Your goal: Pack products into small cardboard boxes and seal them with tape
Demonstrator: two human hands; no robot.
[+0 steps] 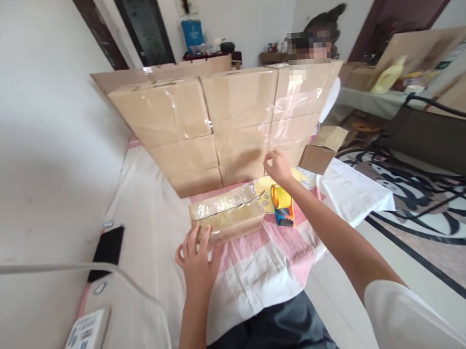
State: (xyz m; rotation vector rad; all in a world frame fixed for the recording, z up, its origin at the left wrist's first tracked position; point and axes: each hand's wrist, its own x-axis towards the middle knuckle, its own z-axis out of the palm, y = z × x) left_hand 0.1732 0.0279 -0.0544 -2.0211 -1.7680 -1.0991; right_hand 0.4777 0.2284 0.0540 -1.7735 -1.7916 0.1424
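Note:
A cardboard box (231, 219) with clear tape along its top lies on the cloth in front of me. My left hand (198, 254) rests on its near left corner, fingers spread over the edge. My right hand (278, 167) is raised beyond the box's right end, its fingers curled into a pinch; whatever may be between them is too small to tell. Below that hand stands a tape dispenser (285, 216) in blue and orange with a yellow roll (281, 196). Behind rises a wall of stacked, taped cardboard boxes (240, 101).
A small open carton (322, 151) sits right of the stack. On the left lie a black flat object (106, 251), a white printed box (83, 341) and a pale cable (141, 291). A person (330, 86) is behind the stack. At right stands a dark chair (438, 137).

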